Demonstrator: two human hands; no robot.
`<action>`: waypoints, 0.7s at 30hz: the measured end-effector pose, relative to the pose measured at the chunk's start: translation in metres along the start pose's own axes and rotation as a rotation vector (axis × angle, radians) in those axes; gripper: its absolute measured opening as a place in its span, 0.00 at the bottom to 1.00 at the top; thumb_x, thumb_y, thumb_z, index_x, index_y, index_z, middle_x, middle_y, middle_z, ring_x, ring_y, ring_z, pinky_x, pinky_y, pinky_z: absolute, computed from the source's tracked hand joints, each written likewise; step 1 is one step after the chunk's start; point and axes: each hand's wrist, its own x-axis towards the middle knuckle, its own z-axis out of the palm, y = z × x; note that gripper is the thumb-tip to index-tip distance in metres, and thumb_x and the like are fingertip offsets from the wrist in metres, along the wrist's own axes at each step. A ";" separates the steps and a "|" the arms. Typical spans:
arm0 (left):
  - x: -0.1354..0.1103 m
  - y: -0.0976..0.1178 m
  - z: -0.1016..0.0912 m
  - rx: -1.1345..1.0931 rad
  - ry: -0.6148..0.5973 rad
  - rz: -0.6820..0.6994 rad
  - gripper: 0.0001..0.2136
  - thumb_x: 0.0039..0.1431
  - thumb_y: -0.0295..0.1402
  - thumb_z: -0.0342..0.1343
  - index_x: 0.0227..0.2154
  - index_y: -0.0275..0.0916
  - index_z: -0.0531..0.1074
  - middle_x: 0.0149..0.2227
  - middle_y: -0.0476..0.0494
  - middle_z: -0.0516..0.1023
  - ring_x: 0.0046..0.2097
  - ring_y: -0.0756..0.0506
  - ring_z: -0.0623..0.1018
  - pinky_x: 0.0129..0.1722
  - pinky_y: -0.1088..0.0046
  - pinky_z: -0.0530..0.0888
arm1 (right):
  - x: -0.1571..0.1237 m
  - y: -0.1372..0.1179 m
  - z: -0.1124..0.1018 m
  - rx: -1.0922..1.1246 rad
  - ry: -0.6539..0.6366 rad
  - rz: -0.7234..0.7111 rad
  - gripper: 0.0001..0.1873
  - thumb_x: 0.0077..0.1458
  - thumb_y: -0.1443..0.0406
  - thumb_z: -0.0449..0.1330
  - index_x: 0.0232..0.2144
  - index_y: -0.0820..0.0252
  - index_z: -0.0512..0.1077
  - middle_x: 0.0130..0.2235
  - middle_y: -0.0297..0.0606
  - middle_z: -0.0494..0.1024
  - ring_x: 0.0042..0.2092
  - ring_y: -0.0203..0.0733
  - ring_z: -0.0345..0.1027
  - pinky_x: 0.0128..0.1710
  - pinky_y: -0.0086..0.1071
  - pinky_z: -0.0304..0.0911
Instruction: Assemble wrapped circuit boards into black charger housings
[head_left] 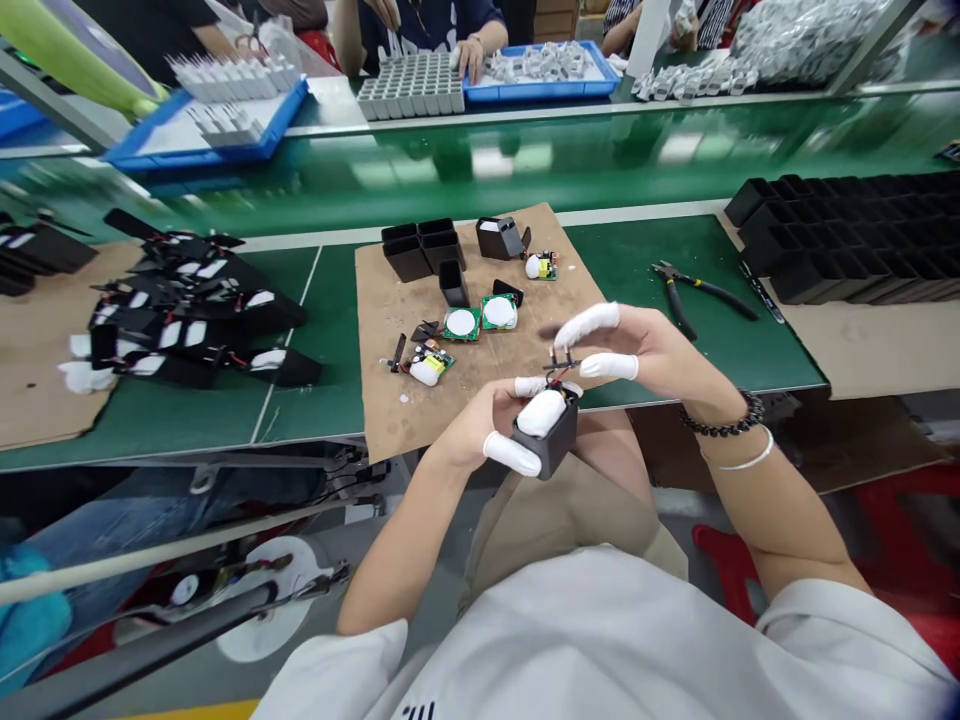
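My left hand [487, 425], with white finger cots, grips a small black plastic case [559, 440]. A white padded part [541, 413] sits in the case's mouth. Thin red and black wires rise from there to a small black plug piece [561, 364] with two metal pins. Above the case is my right hand [637, 345], also in finger cots, its thumb and forefinger apart around the plug piece. The thumb tip is close to the piece; whether it touches I cannot tell. On the cardboard sheet [480, 375] lie green circuit boards [461, 323] with white pads.
Black cases [424, 250] stand on the cardboard. Cutting pliers [701, 290] lie right, before rows of black cases [847, 240]. Wired black units [187, 310] are piled left. Beyond the green conveyor [480, 165], a co-worker's hand [471, 58] is beside a blue tray [540, 92].
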 end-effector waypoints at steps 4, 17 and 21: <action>-0.003 0.001 -0.001 0.087 0.057 0.067 0.33 0.17 0.42 0.83 0.34 0.37 0.82 0.29 0.46 0.78 0.33 0.43 0.77 0.37 0.66 0.76 | 0.003 0.000 0.004 0.071 0.014 0.081 0.17 0.48 0.52 0.76 0.33 0.58 0.83 0.35 0.38 0.87 0.37 0.45 0.82 0.40 0.38 0.80; 0.035 -0.046 0.024 0.880 0.816 0.491 0.26 0.43 0.23 0.67 0.50 0.41 0.79 0.31 0.54 0.71 0.30 0.49 0.71 0.48 0.62 0.68 | -0.012 0.001 0.066 -0.965 0.536 -0.070 0.11 0.60 0.72 0.60 0.35 0.55 0.82 0.41 0.43 0.86 0.41 0.51 0.79 0.41 0.42 0.74; 0.042 -0.056 0.025 0.934 0.891 0.477 0.19 0.53 0.23 0.60 0.49 0.40 0.79 0.32 0.50 0.74 0.32 0.47 0.73 0.46 0.63 0.66 | -0.009 0.017 0.083 -1.037 0.622 -0.059 0.11 0.60 0.72 0.59 0.34 0.56 0.81 0.40 0.45 0.83 0.39 0.52 0.75 0.37 0.44 0.72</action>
